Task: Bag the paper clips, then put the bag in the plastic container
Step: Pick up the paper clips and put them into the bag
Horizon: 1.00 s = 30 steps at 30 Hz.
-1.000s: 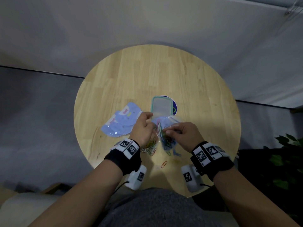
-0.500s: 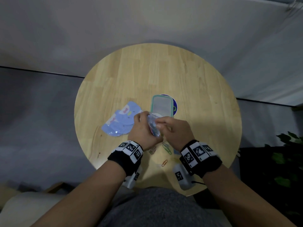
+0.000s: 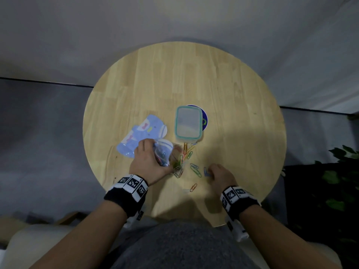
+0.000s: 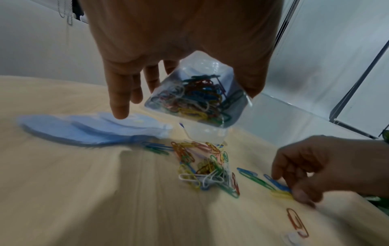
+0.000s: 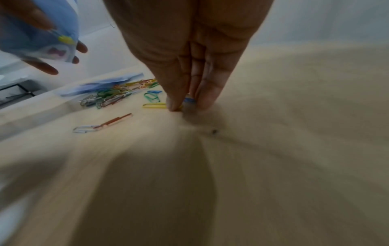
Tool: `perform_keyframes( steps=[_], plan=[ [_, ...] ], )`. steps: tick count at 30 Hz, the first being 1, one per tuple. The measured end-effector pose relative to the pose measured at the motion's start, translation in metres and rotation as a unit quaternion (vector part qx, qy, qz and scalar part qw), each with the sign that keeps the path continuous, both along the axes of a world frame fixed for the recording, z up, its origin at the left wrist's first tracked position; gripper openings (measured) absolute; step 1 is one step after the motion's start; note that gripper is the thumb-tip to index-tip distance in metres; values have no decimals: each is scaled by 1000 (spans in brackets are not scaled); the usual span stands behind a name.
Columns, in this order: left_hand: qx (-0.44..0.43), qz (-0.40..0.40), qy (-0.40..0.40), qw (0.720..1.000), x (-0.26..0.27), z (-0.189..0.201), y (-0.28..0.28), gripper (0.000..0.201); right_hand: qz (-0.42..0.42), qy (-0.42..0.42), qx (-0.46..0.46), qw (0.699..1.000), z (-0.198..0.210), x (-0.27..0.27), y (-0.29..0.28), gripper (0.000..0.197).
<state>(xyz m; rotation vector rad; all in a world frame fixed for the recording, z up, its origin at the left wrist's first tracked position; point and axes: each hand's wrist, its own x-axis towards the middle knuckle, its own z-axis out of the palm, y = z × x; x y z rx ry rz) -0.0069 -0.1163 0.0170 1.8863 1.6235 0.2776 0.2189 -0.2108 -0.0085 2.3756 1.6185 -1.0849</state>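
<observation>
My left hand [image 3: 155, 153] holds a clear-fronted blue bag [image 4: 195, 98] a little above the table, its fingers curled round it; many coloured paper clips lie inside. Just below and right of it lies a loose pile of paper clips [image 3: 180, 162] on the wood. To the right of the pile, my right hand [image 3: 210, 171] is down on the table, thumb and fingertips pinching a blue paper clip [image 5: 188, 99] beside a yellow clip [image 5: 154, 105]. The plastic container [image 3: 188, 123], with a teal-rimmed lid on it, stands just beyond the pile.
A stack of flat blue printed bags [image 3: 143, 134] lies left of the container. A single orange clip [image 3: 193, 187] lies near the table's front edge. The round wooden table [image 3: 233, 94] drops off close in front of my wrists. A plant [image 3: 342, 171] stands at the right.
Both hands were together on the bag near the container. My right hand has let go of it and dropped right to the loose clips; my left hand keeps the bag.
</observation>
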Motion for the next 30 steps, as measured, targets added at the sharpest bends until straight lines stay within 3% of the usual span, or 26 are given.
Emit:
perform_keyframes(
  steps=[3, 5, 6, 9, 11, 14, 18, 22, 26, 30],
  plan=[
    [-20, -10, 8, 1000, 0, 2, -7, 73, -25, 46, 46, 998, -6, -13, 12, 16],
    [-27, -20, 11, 999, 2, 6, -10, 79, -35, 63, 69, 995, -8, -19, 17, 22],
    [-27, -23, 10, 999, 3, 7, -10, 81, -30, 68, 70, 995, -8, -20, 19, 32],
    [-18, -24, 12, 999, 4, 6, -8, 76, 61, 78, 26, 995, -4, -23, 19, 90],
    [-12, -23, 16, 1000, 4, 3, -6, 74, 147, 49, 7, 988, -3, -26, 18, 105],
    [-4, -27, 18, 999, 4, 1, -5, 73, 190, 25, 15, 981, -6, -31, 20, 88],
    [-1, -32, 12, 999, 4, 2, -7, 71, 173, 27, 46, 983, -9, -35, 19, 51],
    [-3, -33, 10, 999, 2, 5, -8, 71, 163, 26, 66, 984, -13, -40, 15, 32],
    [-12, -38, 19, 999, 3, 5, -9, 73, 150, 24, 85, 985, -15, -43, 10, 26],
    [-15, -42, 21, 999, 2, 5, -9, 71, 123, 28, 77, 989, -11, -48, 10, 38]
  ],
)
